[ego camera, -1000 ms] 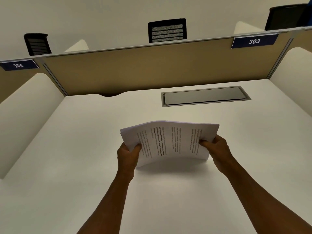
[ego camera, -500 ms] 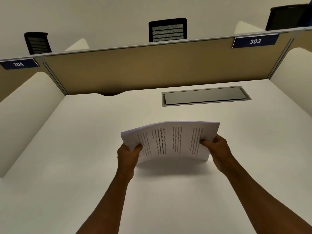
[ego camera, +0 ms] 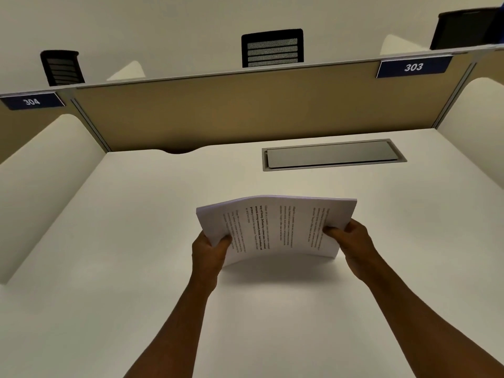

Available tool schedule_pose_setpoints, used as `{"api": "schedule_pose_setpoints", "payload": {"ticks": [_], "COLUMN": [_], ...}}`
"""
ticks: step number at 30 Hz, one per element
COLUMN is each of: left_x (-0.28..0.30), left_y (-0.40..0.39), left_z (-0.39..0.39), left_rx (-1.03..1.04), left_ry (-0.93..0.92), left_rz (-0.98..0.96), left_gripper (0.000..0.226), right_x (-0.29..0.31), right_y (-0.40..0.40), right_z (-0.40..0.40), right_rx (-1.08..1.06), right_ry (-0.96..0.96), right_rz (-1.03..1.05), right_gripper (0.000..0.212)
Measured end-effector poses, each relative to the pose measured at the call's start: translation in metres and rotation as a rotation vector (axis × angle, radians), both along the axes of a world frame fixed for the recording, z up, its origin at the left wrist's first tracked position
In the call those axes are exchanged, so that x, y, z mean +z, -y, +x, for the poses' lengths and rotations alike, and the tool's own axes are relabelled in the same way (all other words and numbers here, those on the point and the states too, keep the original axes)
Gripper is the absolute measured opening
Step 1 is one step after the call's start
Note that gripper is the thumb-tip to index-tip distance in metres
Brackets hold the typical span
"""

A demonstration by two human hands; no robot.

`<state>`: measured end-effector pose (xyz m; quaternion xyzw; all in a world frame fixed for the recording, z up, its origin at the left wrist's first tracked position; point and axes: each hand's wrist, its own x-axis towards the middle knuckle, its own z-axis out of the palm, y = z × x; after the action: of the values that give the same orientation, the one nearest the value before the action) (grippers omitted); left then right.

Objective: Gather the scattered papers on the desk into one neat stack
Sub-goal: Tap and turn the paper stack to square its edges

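Observation:
A stack of printed white papers (ego camera: 278, 227) stands on edge on the white desk (ego camera: 136, 241), bowed upward in the middle, its lower right corner touching the desktop. My left hand (ego camera: 208, 253) grips the stack's left edge, thumb on the printed side. My right hand (ego camera: 351, 241) grips the right edge the same way. The sheets look roughly aligned, with a slight fan at the top left corner.
A grey cable hatch (ego camera: 332, 155) is set into the desk behind the papers. A tan partition (ego camera: 259, 107) closes the back, white side panels (ego camera: 41, 181) flank the desk. Chair backs (ego camera: 272, 47) show beyond the partition.
The stack and both hands have barely shifted; the papers stay bowed and held on edge.

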<state>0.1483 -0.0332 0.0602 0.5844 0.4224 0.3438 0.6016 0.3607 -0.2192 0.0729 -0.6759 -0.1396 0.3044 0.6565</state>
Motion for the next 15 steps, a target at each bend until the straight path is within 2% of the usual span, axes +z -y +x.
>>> {"api": "schedule_pose_setpoints", "payload": {"ticks": [7, 11, 13, 15], "left_x": [-0.006, 0.006, 0.019, 0.035], "left_y": [0.000, 0.003, 0.006, 0.008], "left_z": [-0.001, 0.001, 0.004, 0.007], "left_rx": [0.002, -0.048, -0.089, -0.131], "left_ry": [-0.063, -0.091, -0.112, -0.149], "left_rz": [-0.028, 0.020, 0.073, 0.130], "left_gripper": [0.025, 0.022, 0.020, 0.022], "right_x": [-0.006, 0.015, 0.029, 0.046], "right_y": [0.003, 0.002, 0.001, 0.001], "right_z": [-0.002, 0.000, 0.000, -0.003], "right_rx": [-0.020, -0.118, -0.239, -0.426], "right_ry": [-0.025, 0.016, 0.165, 0.542], "right_rz": [-0.054, 0.052, 0.038, -0.128], "right_gripper": [0.026, 0.023, 0.026, 0.049]}}
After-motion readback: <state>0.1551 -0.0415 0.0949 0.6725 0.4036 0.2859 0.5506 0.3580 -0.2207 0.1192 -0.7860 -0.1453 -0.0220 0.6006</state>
